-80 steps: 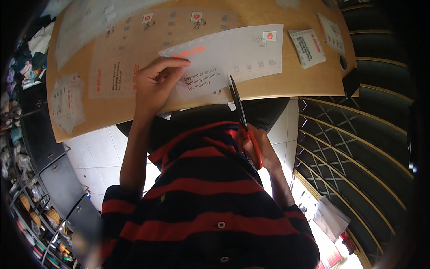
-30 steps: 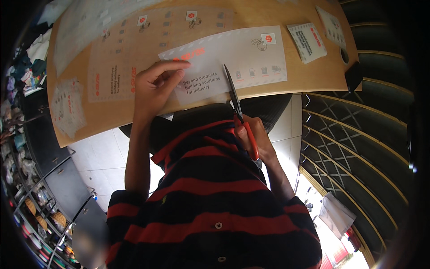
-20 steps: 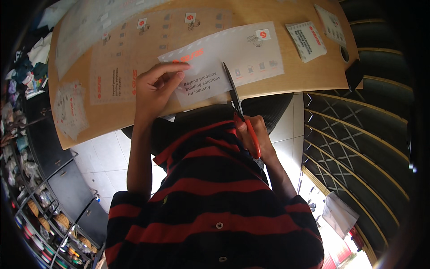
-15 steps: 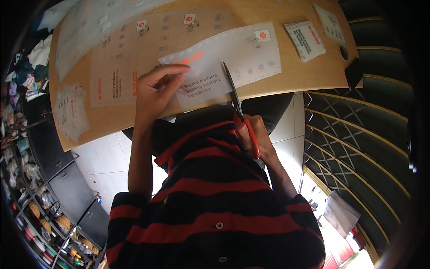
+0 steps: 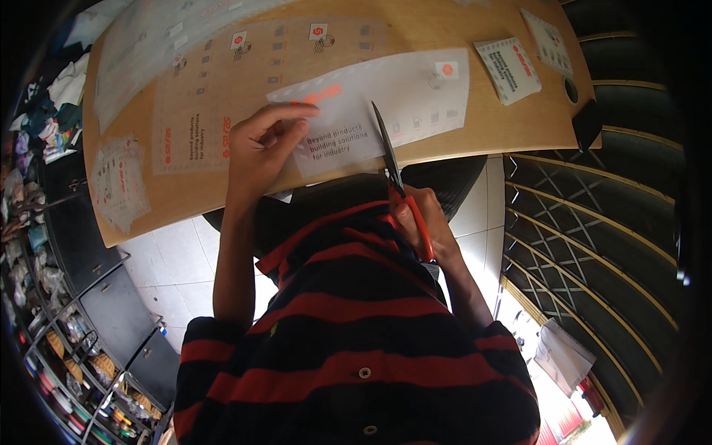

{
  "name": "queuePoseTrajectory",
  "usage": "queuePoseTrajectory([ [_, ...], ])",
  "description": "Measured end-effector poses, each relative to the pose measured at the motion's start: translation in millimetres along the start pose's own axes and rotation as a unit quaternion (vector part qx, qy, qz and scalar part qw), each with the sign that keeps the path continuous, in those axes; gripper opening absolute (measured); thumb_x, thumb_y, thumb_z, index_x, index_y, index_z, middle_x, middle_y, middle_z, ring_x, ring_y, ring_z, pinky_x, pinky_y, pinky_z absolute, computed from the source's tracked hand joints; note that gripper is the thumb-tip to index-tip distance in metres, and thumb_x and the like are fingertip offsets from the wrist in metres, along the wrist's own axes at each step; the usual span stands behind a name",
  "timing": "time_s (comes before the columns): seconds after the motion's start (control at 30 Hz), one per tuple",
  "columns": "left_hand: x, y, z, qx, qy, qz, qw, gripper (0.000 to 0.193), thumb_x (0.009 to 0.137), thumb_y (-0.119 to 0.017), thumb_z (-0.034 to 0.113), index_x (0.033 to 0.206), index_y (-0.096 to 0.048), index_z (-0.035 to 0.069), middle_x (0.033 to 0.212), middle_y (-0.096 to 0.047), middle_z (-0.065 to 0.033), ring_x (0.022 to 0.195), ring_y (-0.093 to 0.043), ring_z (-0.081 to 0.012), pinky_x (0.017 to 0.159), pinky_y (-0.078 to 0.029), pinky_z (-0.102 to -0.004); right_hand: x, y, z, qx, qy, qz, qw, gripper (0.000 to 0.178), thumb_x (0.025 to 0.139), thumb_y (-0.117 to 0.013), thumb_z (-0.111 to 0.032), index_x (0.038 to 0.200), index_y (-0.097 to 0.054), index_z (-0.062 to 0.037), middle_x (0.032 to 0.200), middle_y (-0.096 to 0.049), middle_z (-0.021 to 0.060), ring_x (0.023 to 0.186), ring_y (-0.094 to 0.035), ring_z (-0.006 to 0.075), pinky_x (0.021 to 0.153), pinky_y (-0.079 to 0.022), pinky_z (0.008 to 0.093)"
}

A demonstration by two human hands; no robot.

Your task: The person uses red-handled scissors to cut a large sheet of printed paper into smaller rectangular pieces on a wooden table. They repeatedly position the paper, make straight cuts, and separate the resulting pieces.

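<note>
A translucent printed sheet with red and dark print is held up at the table's near edge. My left hand pinches its left end between thumb and forefinger. In my right hand is a pair of scissors with red handles and dark blades. The blades point away from me and lie across the sheet's middle, close together at the tip. Whether they have cut into the sheet there, I cannot tell.
Larger printed sheets cover the table's left and far part. A pile of cut pieces lies at the left edge, and printed cards at the right. Crowded shelves stand at left; a folding metal gate is at right.
The sheet's right end has dropped slightly and bent, its printed corner shifting down and right. Both hands and the scissors have barely moved.
</note>
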State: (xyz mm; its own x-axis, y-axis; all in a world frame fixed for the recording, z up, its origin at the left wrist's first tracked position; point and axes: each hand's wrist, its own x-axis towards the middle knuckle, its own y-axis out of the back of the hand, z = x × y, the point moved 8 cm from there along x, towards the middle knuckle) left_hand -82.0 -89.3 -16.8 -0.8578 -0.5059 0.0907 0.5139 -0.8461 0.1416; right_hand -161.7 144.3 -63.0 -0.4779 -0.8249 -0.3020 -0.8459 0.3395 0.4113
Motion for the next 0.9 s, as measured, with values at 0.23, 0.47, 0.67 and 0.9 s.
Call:
queuePoseTrajectory([
  [0.23, -1, -4, 4, 0.027, 0.016, -0.024, 0.999, 0.02, 0.091, -0.062, -0.006, 0.108, -0.07, -0.001, 0.106, -0.07, -0.0073, 0.079, -0.061, -0.006, 0.07, -0.054, -0.0226, 3, -4, -3, 0.015, -0.022, 0.002, 1.0, 0.053, 0.094, -0.055, -0.049, 0.08, -0.055, 0.0021, 0.063, -0.056, 0.0222, 0.068, -0.059, 0.0448, 0.066, -0.047, 0.0483],
  [0.47, -1, -3, 1, 0.013, 0.023, -0.02, 0.999, 0.019, 0.091, -0.063, -0.006, 0.107, -0.071, 0.0, 0.105, -0.071, -0.006, 0.075, -0.059, -0.0052, 0.069, -0.053, -0.022, 8, -9, 5, 0.025, -0.025, 0.047, 0.998, 0.057, 0.095, -0.056, -0.051, 0.077, -0.056, 0.0033, 0.061, -0.055, 0.0228, 0.064, -0.057, 0.0459, 0.061, -0.046, 0.0481],
  [0.67, -1, -1, -1, 0.038, 0.023, -0.02, 0.999, 0.019, 0.091, -0.063, -0.006, 0.107, -0.071, 0.0, 0.105, -0.071, -0.006, 0.074, -0.06, -0.0052, 0.069, -0.053, -0.0218, 11, -11, 8, 0.023, -0.031, 0.064, 0.997, 0.057, 0.095, -0.058, -0.05, 0.075, -0.058, 0.0029, 0.06, -0.055, 0.0222, 0.06, -0.055, 0.0448, 0.06, -0.046, 0.0465],
  [0.9, 0, -5, 5, -0.003, 0.031, -0.027, 0.999, 0.018, 0.091, -0.062, -0.006, 0.106, -0.071, -0.002, 0.102, -0.071, -0.0089, 0.077, -0.064, -0.0087, 0.069, -0.057, -0.0246, 11, -6, -3, 0.052, 0.004, 0.064, 0.997, 0.057, 0.096, -0.055, -0.05, 0.075, -0.058, 0.0027, 0.06, -0.054, 0.0216, 0.06, -0.055, 0.0435, 0.06, -0.046, 0.0454],
])
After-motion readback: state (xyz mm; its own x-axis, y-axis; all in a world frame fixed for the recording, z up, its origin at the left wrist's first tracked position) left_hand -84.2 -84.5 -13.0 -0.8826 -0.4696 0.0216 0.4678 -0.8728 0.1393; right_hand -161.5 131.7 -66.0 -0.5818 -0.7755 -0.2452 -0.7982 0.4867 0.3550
